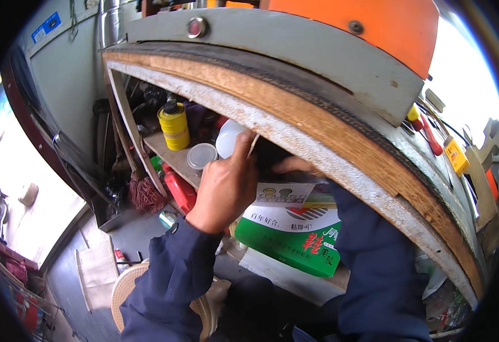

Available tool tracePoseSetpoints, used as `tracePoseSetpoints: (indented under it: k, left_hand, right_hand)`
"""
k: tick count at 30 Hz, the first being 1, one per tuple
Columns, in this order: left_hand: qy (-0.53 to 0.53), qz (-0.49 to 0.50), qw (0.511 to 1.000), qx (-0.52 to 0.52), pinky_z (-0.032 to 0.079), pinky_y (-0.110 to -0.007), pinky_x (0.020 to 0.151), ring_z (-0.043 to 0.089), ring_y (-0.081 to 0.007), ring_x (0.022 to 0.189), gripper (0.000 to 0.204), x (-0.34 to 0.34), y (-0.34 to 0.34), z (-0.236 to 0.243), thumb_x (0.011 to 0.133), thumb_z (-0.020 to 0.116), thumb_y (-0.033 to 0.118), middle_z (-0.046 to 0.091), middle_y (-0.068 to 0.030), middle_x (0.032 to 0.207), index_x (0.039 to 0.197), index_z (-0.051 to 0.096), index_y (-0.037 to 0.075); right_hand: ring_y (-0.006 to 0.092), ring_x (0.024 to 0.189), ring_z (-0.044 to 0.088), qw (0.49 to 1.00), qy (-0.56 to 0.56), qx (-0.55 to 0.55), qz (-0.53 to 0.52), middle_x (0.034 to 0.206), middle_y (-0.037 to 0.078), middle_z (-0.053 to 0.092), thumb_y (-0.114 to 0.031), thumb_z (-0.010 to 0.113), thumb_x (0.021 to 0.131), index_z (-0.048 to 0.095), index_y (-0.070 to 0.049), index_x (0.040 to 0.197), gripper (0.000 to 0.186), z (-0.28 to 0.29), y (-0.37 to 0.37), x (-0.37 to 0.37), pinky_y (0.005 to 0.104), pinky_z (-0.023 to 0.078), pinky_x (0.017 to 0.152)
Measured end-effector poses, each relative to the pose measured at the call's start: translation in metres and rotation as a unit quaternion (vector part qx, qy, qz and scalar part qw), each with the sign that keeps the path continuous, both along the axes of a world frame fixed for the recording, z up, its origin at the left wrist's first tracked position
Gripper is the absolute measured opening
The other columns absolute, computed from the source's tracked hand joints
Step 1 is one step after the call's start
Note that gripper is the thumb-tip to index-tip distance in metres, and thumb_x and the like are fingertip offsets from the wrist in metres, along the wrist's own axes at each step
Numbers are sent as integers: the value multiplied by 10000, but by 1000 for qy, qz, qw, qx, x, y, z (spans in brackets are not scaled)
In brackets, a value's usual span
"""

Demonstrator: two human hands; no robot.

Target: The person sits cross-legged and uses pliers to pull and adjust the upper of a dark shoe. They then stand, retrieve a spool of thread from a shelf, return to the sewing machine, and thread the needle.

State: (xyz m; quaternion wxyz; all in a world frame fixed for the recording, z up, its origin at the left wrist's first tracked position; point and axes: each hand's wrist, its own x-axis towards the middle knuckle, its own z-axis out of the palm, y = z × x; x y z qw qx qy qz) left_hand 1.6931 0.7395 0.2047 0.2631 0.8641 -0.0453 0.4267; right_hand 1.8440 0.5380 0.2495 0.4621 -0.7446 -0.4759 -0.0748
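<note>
My left hand (226, 185) reaches under the edge of a workbench (295, 102), its fingers curled closed. A thin pale strip (254, 145) shows at its fingertips; what it belongs to cannot be made out. Just behind these fingers is a whitish translucent container (228, 138), partly covered by the hand. Beside it a round tub with a clear lid (202, 155) stands on the shelf. My right hand (296, 166) is in the dark under the bench, its fingers mostly lost in shadow. Below both hands lies a green and white printed box (286, 239).
On the shelf stands a yellow bottle with a black cap (174, 125). A red bottle (179, 188) and a mop head (146, 192) are lower left. The bench top carries a grey and orange machine (369, 34) and a red-handled tool (432, 137). A tan round seat (129, 293) is near me.
</note>
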Motion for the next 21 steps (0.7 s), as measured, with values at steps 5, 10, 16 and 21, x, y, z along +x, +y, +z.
tracePoseSetpoints:
  k: [5, 10, 16, 21]
  left_hand:
    - [11, -12, 999, -30, 500, -530, 549, 641, -456, 598, 605, -3, -3, 2, 905, 598, -13, 611, -248, 661, 1482, 428, 39]
    - [-11, 16, 1000, -3, 517, -513, 540, 652, -408, 591, 683, -6, -5, 4, 866, 579, -5, 625, -187, 675, 1527, 431, 82]
    - [-51, 43, 998, -2, 478, -490, 525, 665, -387, 627, 611, 0, -13, -6, 798, 621, 22, 668, -161, 714, 1391, 474, 20]
    - [-74, 78, 994, -13, 514, -472, 534, 687, -376, 610, 519, 3, -15, -12, 787, 651, 37, 658, -165, 635, 1300, 572, 23]
  right_hand:
    - [240, 1197, 628, 1000, 11, 4, 18, 1227, 155, 707, -257, 653, 983, 657, 16, 1303, 421, -1, 7, 1, 377, 426, 1096]
    - [238, 1194, 629, 995, 45, 61, 65, 1223, 154, 709, -257, 654, 982, 657, 17, 1301, 421, -5, -17, -6, 376, 427, 1094]
    - [179, 961, 664, 990, 36, -75, -110, 998, 87, 713, -194, 651, 975, 652, 43, 1252, 365, 6, -61, -8, 337, 495, 957]
    - [284, 1238, 600, 946, -248, -120, -169, 1367, 191, 606, -178, 714, 931, 529, 80, 1409, 574, 13, -34, 10, 381, 463, 1075]
